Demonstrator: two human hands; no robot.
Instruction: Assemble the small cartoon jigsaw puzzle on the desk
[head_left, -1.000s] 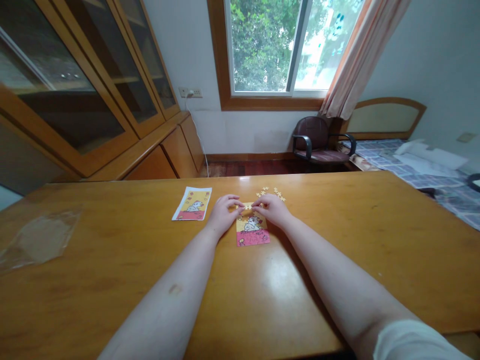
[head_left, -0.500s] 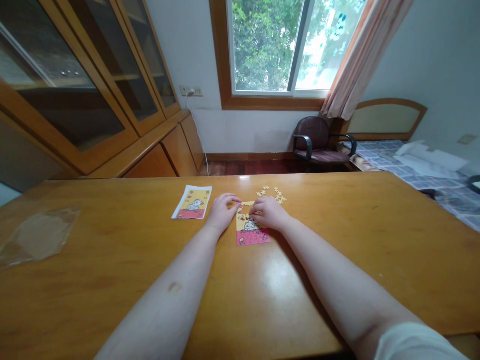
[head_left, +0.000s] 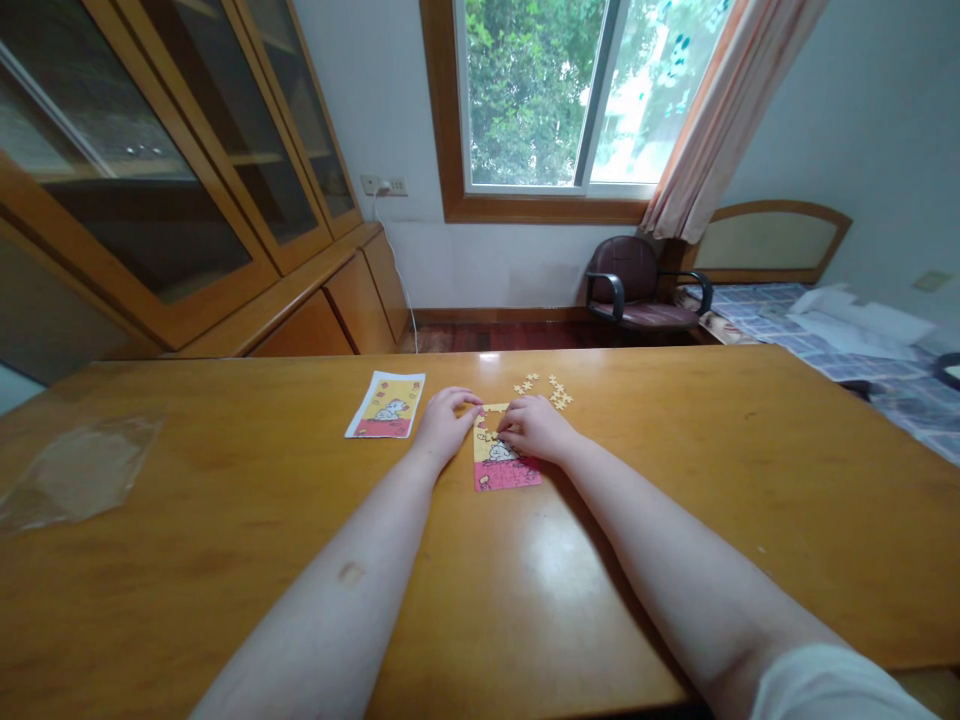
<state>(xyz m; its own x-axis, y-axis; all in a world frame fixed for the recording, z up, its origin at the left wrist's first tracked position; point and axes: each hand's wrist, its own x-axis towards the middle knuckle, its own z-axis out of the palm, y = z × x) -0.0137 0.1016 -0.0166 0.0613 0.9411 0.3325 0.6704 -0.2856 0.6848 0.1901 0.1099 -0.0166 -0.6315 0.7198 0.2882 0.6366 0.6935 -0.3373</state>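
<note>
A partly assembled jigsaw puzzle (head_left: 507, 474), yellow above and pink below with a white cartoon animal, lies flat on the table. Its upper part has a gap where the brown surface shows. At the puzzle's upper left edge rests my left hand (head_left: 445, 424), fingers stretched out and thumb close to the border. My right hand (head_left: 538, 426) covers the upper right side, its fingertips pinched together at the gap over a small puzzle piece that they mostly hide. Several loose yellow puzzle pieces (head_left: 559, 392) are scattered just beyond my right hand.
Left of the puzzle lies a picture card (head_left: 386, 406) with a matching design. A clear plastic bag (head_left: 75, 470) sits at the far left of the wooden table (head_left: 480, 620). Beyond the table are a glass-door cabinet (head_left: 300, 240), an office chair (head_left: 634, 285) and a bed (head_left: 810, 320).
My right fingertips have shifted very slightly over the gap in the puzzle. My left hand stays at the puzzle's edge, and the view has tilted a little.
</note>
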